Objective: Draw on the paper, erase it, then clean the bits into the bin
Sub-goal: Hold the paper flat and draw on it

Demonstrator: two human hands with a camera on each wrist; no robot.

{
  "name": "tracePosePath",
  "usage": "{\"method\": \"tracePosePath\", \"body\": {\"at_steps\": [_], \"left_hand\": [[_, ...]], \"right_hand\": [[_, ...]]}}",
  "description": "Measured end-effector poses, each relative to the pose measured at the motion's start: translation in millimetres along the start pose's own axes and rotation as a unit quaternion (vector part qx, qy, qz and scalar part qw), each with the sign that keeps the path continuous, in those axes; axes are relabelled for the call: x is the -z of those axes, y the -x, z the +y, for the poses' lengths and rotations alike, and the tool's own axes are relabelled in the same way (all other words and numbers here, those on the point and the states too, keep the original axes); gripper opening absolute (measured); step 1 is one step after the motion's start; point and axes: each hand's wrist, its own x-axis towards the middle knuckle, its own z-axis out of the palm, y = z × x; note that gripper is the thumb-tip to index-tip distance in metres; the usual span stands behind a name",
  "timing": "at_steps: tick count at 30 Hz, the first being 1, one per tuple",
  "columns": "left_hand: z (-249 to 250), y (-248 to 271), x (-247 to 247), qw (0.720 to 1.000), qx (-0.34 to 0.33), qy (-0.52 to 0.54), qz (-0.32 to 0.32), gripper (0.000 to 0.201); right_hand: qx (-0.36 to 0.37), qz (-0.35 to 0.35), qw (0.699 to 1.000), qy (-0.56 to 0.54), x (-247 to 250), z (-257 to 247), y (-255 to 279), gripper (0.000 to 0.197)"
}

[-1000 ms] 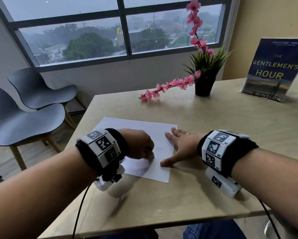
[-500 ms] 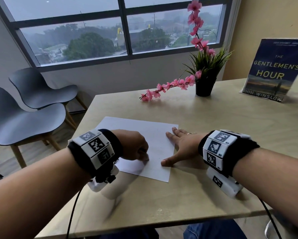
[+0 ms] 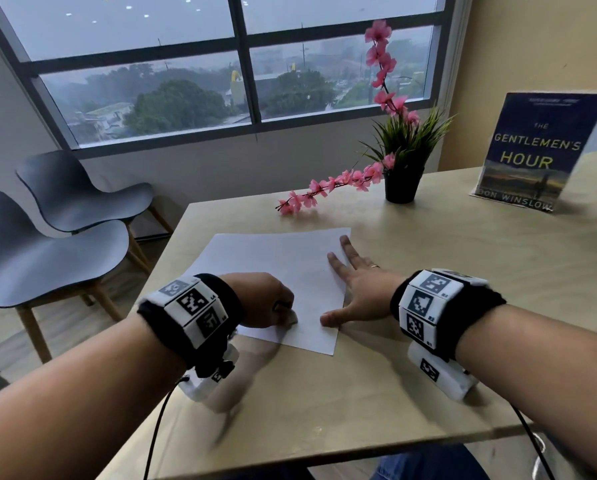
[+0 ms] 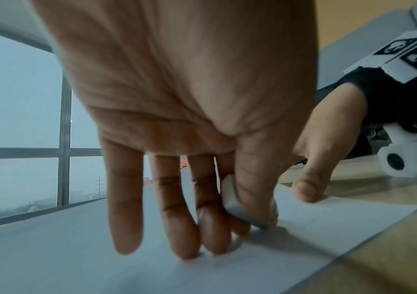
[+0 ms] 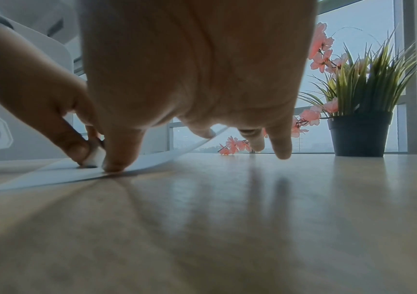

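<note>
A white sheet of paper (image 3: 283, 268) lies on the light wooden table (image 3: 428, 258). My left hand (image 3: 269, 303) pinches a small white eraser (image 4: 237, 202) between thumb and fingers and presses it on the paper's near part. The eraser (image 5: 95, 158) also shows in the right wrist view, just left of my right thumb. My right hand (image 3: 356, 289) lies flat with spread fingers on the paper's right edge and holds it down. The paper's right edge (image 5: 197, 146) curves up a little off the table. No bin and no pencil are in view.
A black pot with green grass and pink blossom sprays (image 3: 401, 178) stands at the table's far side. A book (image 3: 532, 150) stands upright at the far right. Two dark chairs (image 3: 58, 230) are left of the table, below a large window.
My left hand has slid back and forth a little with the eraser on the paper's near part. The right hand has stayed flat on the paper's edge.
</note>
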Motion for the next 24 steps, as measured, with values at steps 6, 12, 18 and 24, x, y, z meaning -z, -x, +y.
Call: {"method": "tracePosePath", "body": {"at_steps": [6,12,18,24], "left_hand": [[-2,-9,5,0.999,0.025,0.016,0.012,0.033],[-4,-19,14,0.996,0.038,0.077,0.039,0.033],[7,-19,15,0.999,0.019,0.009,0.029,0.029],[7,-22,20,0.999,0.015,-0.030,0.032,0.031]], "right_hand": [[0.016,0.030,0.999,0.039,5,-2,4,0.090],[0.036,-0.005,0.997,0.066,2,-1,-1,0.085],[0.036,-0.025,0.997,0.067,1,-2,0,0.083],[0.034,-0.045,0.995,0.078,-1,-2,-1,0.080]]}}
